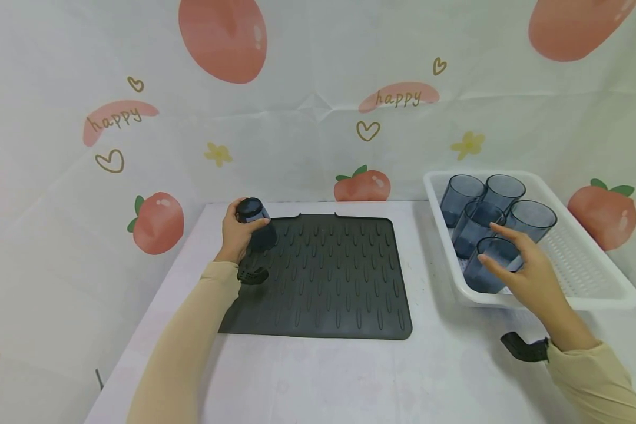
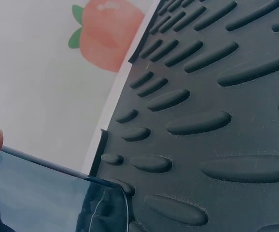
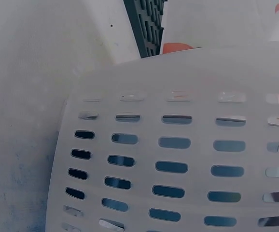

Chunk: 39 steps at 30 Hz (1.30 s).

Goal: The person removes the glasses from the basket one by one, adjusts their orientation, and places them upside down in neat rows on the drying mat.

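A blue-tinted drinking glass [image 1: 263, 235] is in my left hand [image 1: 235, 235], gripped between thumb and fingers at the back left corner of a dark ridged mat [image 1: 323, 277]. In the left wrist view the clear side of this glass [image 2: 43, 193] overlaps the mat's edge; whether its end touches the mat I cannot tell. My right hand [image 1: 530, 274] reaches over the front wall of a white basket [image 1: 609, 277], thumb and fingers spread apart beside the nearest glass [image 1: 482, 274]. Only the basket's slotted wall [image 3: 173, 106] shows in the right wrist view, with bluish glass behind the slots.
Several more blue glasses, among them a back left one [image 1: 462, 197] and a right one [image 1: 532, 219], stand close together in the basket's left part. A white table [image 1: 318, 377] lies beneath everything, with a printed cloth [image 1: 297, 141] behind it.
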Motion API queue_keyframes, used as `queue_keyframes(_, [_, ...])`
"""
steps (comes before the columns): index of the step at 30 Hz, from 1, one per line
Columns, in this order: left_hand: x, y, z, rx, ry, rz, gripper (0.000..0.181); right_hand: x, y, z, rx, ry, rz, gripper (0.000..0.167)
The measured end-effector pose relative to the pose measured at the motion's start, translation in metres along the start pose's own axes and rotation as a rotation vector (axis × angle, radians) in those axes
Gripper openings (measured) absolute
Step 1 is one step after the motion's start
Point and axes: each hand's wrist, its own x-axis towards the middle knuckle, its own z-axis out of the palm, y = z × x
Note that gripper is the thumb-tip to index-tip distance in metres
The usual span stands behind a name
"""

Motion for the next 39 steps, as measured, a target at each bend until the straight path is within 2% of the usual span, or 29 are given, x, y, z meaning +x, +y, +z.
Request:
queue_keyframes(16, [-0.004,0.005,0.0,0.031,0.006,0.008,0.078,0.005,-0.003,-0.002,-0.026,-0.128,0.084,0.069])
queue_keyframes(22, [-0.005,0.006,0.0,0.011,0.001,-0.002,0.079,0.007,-0.003,-0.002,-0.049,-0.167,0.107,0.067])
queue_keyframes(30, [-0.02,0.03,0.003,0.004,-0.019,-0.042,0.078,0.008,-0.005,-0.003,-0.077,-0.197,0.151,0.068])
queue_keyframes(35, [-0.019,0.03,0.003,0.004,-0.017,-0.04,0.078,0.009,-0.005,-0.004,-0.084,-0.222,0.187,0.071])
queue_keyframes(39, [-0.014,0.023,0.002,-0.011,-0.016,-0.038,0.079,0.009,-0.005,-0.005,-0.089,-0.232,0.203,0.075])
